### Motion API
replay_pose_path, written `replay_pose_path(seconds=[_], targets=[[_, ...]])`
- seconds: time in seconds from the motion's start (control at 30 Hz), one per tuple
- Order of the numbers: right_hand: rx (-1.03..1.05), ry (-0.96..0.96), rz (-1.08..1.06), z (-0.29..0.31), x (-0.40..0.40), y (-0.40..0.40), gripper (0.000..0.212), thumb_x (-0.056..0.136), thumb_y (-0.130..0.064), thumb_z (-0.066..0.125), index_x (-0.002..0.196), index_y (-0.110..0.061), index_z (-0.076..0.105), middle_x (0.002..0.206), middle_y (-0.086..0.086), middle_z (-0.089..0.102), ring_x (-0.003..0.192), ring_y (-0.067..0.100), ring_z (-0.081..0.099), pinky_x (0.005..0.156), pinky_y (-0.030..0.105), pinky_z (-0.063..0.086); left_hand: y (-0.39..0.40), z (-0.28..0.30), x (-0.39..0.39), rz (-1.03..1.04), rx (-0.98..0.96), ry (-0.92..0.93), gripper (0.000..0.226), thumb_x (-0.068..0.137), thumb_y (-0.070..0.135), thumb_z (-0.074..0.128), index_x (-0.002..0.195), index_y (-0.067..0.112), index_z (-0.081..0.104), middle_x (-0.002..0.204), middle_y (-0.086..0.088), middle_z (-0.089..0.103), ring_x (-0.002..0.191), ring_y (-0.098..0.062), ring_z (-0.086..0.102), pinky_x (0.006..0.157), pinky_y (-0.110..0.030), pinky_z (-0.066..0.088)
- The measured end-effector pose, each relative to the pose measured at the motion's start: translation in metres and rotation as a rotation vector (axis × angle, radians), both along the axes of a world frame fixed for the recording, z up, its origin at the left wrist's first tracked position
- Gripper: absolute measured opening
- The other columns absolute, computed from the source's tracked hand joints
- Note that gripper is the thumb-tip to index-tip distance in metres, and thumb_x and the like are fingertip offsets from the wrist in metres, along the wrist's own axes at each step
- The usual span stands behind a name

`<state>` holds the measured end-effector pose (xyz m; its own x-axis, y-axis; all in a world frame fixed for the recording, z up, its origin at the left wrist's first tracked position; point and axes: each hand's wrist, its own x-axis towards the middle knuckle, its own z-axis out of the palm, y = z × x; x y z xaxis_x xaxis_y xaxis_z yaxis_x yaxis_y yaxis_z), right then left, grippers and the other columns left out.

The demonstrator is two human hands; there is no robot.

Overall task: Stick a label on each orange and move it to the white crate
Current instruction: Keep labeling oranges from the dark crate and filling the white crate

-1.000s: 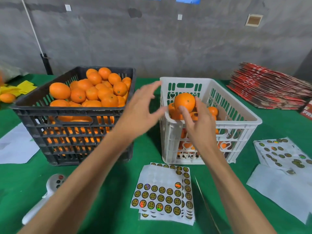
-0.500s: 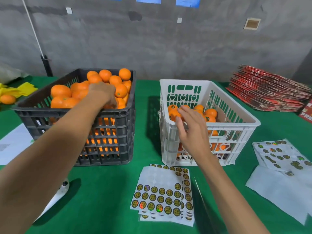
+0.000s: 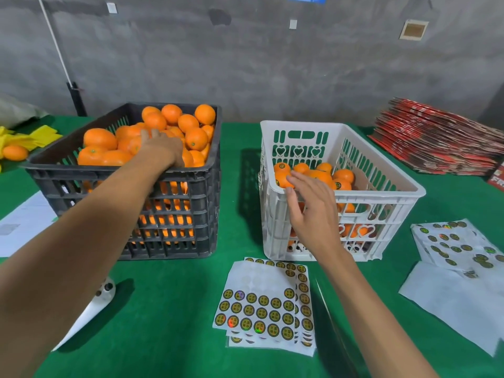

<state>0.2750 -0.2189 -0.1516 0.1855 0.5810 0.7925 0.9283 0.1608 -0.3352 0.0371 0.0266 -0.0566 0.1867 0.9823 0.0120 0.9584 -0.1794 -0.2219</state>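
A black crate point(image 3: 122, 174) on the left is heaped with unlabelled oranges point(image 3: 196, 137). My left hand point(image 3: 163, 147) lies palm down on the heap near the crate's front rim, its fingers curled over the fruit and hidden, so a grip cannot be made out. The white crate point(image 3: 381, 192) on the right holds several labelled oranges point(image 3: 343, 175). Over that crate's near left rim hovers my right hand point(image 3: 313, 208), fingers spread and holding nothing. A stack of round gold label sheets point(image 3: 261, 306) lies on the green table in front of the crates.
More label sheets point(image 3: 458, 244) and white backing paper point(image 3: 458, 298) lie at the right. Flattened red cartons point(image 3: 436, 143) are stacked at the far right. A white handheld device point(image 3: 103, 293) sits near the front left, white paper point(image 3: 24, 225) beside it. One loose orange point(image 3: 15, 152) rests at the far left.
My right hand let go of an orange into the white crate and drew back to the near rim. My left hand swung left into the black crate and settled on the oranges.
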Motion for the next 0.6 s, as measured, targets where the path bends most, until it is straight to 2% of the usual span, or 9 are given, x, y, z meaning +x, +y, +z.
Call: replay_pose_path(seconds=[0.03,0.1,0.17,0.23,0.33,0.4,0.5,0.6], targets=[[0.001,0.006,0.002,0.0,0.0,0.0,0.028,0.102,-0.017,0.061,0.128,-0.011,0.071,0.135,0.002,0.067,0.128,0.016,0.058,0.112,0.046,0.039,0.0,0.001,-0.001,-0.008,-0.003,-0.005,0.03,0.092,0.034,0.069,0.113,0.015,0.061,0.14,-0.014,0.056,0.141,-0.037,0.036,0.121,-0.056,0.016],[0.002,0.011,0.005,-0.002,0.001,-0.001,0.027,0.102,-0.017,0.061,0.127,-0.011,0.071,0.135,0.002,0.066,0.129,0.016,0.058,0.113,0.046,0.039,0.0,0.003,-0.002,-0.059,0.049,-0.043,0.019,0.09,0.032,0.068,0.091,0.015,0.06,0.114,-0.008,0.066,0.119,-0.032,0.052,0.12,-0.055,0.018],[0.026,0.01,0.012,-0.004,0.001,-0.003,0.027,0.102,-0.014,0.062,0.126,-0.01,0.071,0.134,0.003,0.067,0.128,0.017,0.059,0.112,0.045,0.039,-0.01,0.007,-0.002,-0.11,0.162,-0.138,0.027,0.087,0.04,0.07,0.089,0.014,0.063,0.087,-0.006,0.062,0.096,-0.03,0.054,0.116,-0.053,0.025],[0.071,0.012,0.035,-0.006,0.0,-0.004,0.024,0.1,-0.01,0.064,0.122,-0.008,0.073,0.13,0.004,0.069,0.124,0.02,0.061,0.109,0.047,0.041,-0.03,0.013,-0.001,-0.174,0.318,-0.365,0.044,0.081,0.052,0.074,0.089,0.009,0.065,0.078,-0.007,0.057,0.091,-0.036,0.058,0.105,-0.052,0.036],[0.162,-0.021,0.044,-0.012,-0.004,-0.009,0.02,0.097,-0.003,0.065,0.115,-0.004,0.075,0.122,0.005,0.072,0.116,0.022,0.065,0.104,0.049,0.045,-0.076,0.02,0.009,-0.362,0.52,-0.795,0.052,0.076,0.058,0.073,0.097,0.011,0.068,0.081,-0.01,0.064,0.086,-0.037,0.062,0.086,-0.047,0.048],[0.221,-0.05,0.042,-0.017,-0.007,-0.013,0.019,0.095,-0.002,0.065,0.111,-0.002,0.074,0.115,0.006,0.073,0.108,0.026,0.066,0.097,0.046,0.047,-0.113,0.015,0.018,-0.512,0.553,-0.973,0.05,0.075,0.058,0.073,0.104,0.018,0.068,0.087,-0.002,0.066,0.086,-0.03,0.06,0.085,-0.044,0.051],[0.251,-0.069,0.071,-0.027,-0.013,-0.019,0.016,0.093,-0.001,0.064,0.106,0.001,0.074,0.102,0.008,0.073,0.092,0.028,0.065,0.084,0.039,0.049,-0.165,-0.018,0.032,-0.682,0.534,-1.017,0.064,0.078,0.053,0.076,0.129,0.018,0.062,0.11,0.003,0.062,0.102,-0.019,0.053,0.093,-0.038,0.043],[0.116,-0.05,0.152,-0.044,-0.011,-0.03,0.014,0.094,-0.003,0.064,0.104,0.0,0.074,0.092,0.006,0.07,0.083,0.021,0.062,0.076,0.033,0.049,-0.201,-0.074,0.038,-0.777,0.42,-1.038,0.074,0.078,0.042,0.083,0.14,0.012,0.056,0.122,0.001,0.061,0.107,-0.011,0.048,0.092,-0.02,0.037]])
